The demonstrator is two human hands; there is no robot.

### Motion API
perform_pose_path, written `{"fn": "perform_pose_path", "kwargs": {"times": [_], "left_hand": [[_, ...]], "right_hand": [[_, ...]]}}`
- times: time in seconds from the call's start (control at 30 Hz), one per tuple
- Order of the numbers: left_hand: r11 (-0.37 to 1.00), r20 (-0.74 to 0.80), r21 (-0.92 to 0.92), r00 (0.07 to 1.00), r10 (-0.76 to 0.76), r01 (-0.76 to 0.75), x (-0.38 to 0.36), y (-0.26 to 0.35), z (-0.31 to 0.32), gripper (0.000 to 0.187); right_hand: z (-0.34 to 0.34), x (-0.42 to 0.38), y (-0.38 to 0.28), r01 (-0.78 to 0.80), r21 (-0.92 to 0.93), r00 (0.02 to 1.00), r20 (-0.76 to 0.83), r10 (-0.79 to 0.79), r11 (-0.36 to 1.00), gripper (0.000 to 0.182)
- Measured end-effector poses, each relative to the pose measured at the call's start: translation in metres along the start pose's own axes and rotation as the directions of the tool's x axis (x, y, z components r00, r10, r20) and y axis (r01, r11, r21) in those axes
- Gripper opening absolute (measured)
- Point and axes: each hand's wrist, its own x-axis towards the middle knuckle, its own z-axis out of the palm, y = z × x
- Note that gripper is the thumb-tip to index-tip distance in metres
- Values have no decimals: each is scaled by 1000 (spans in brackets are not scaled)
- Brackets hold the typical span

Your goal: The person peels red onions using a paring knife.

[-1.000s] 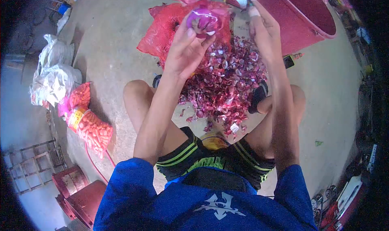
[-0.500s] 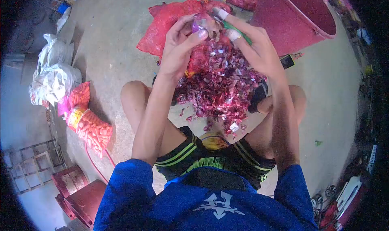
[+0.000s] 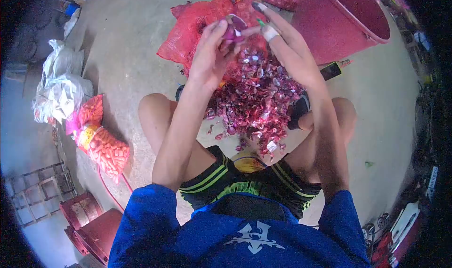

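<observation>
Pinching one onion (image 3: 231, 32), left fingers (image 3: 216, 31) hover near one skin heap (image 3: 259, 96)

Heavy fisheye — corners go black and the edges of the floor (image 3: 376, 112) bend. Middle's decently bright, right edge dim and grainy. White sacks (image 3: 66, 96) by the floor's left edge almost blow out — fingers (image 3: 281, 24) look kinda smeared.

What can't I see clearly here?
Head view: the purple bulb, partly covered by the left hand.
Head view: the green object, mostly hidden by the right hand.
Head view: the bottom of the red tub, hidden by its wall.
Head view: writing on the dark device, too small.
</observation>
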Motion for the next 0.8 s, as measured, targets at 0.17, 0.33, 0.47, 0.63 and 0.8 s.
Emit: {"fn": "perform_pose_path", "kwargs": {"times": [0.17,0.33,0.47,0.63,0.8], "left_hand": [[981,25,-93,985,173,-170,-7,5,8,46],[962,28,-233,988,150,-139,-4,4,6,43],[942,56,-322,991,124,-100,-7,4,7,38],[961,17,-214,983,182,-174,-11,2,13,21],[965,-76,-59,965,250,-255,-12,-1,16,39]], "right_hand": [[-4,1,-1,119,-157,989,-74,-132,980,53],[8,-5,3,101,-312,995,24,-99,945,51],[12,-2,8,243,-387,967,27,-253,889,52],[19,-1,1,331,-449,935,35,-354,830,53],[15,3,3,224,-634,943,-51,-329,740,47]]}}
